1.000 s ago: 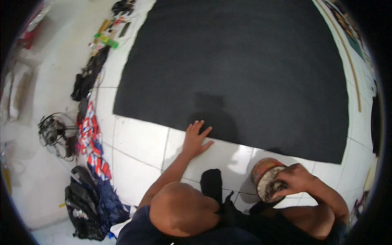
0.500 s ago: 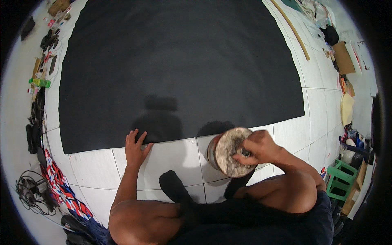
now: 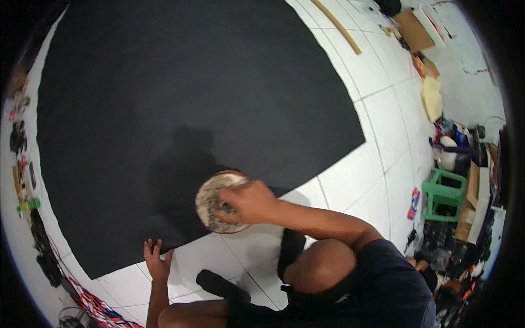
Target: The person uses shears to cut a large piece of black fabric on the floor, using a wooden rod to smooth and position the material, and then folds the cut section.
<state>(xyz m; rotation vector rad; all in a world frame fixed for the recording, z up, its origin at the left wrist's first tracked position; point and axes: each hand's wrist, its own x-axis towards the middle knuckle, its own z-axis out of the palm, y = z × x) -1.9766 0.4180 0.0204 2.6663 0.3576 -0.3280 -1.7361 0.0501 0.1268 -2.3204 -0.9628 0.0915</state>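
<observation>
White floor tiles (image 3: 350, 180) are what this person is sitting on, knees bent, dark socks pointing at the work; the left hand (image 3: 156, 261) is flat on the tile with fingers spread, holding nothing, its fingertips right at the edge of the big black sheet (image 3: 191, 98); looks like it's just propping up the lean forward; the right hand (image 3: 249, 202) is curled over a round, pale, mottled disc-shaped thing (image 3: 216, 202), gripping it from the top; can't tell if it's a lid, a tin or some kind of pad, too blurry; the disc sits right on the near edge of the sheet, half over black, half over tile; if you're working with something like that on a sheet this size, my take is keep the grip low and firm so it doesn't tip, keep the other hand planted close so the sheet edge doesn't creep, and don't overreach, shuffle along instead; the sheet looks smooth and flat so it'd probably slide on glossy tile if pushed sideways; further out, right side, there's a green plastic stool (image 3: 445, 191) and a heap of cardboard and clutter (image 3: 476, 202); left side, a line of small dark stuff along the wall (image 3: 24, 169); far back, a long wooden strip (image 3: 336, 24) lies on the tiles just beside the sheet's far corner.
</observation>
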